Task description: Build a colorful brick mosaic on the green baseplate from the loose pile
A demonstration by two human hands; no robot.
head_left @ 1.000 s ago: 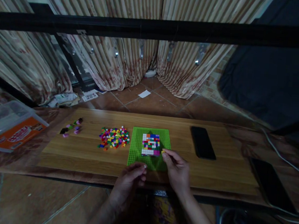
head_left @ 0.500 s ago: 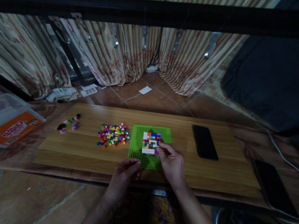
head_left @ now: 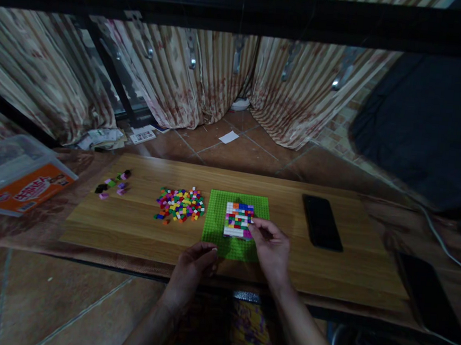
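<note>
My right hand [head_left: 273, 250] is closed in a pinch at the right edge of a mosaic of small toy bricks [head_left: 238, 221], thumb and forefinger touching it. A small toy brick seems to be between those fingertips, mostly covered by them. The mosaic is multicoloured, with white rows near its bottom, and sits on a green studded baseplate [head_left: 217, 208]. My left hand [head_left: 194, 262] rests by the plate's front left corner. Its thumb and forefinger are pressed together, and whatever they hold is too small to make out.
A pile of loose coloured bricks [head_left: 180, 205] lies left of the baseplate on the wooden board [head_left: 285, 193]. Farther left are several dark, pink and green pieces [head_left: 111, 183] and a clear plastic box [head_left: 26, 177] with an orange label. A black phone [head_left: 322, 222] lies to the right, another dark device [head_left: 430, 294] beyond it.
The whole view has shifted slightly, so the board and bricks appear farther right. My right fingers stay at the mosaic's edge; the yellowish bit at their tips no longer shows. My left hand stays pinched.
</note>
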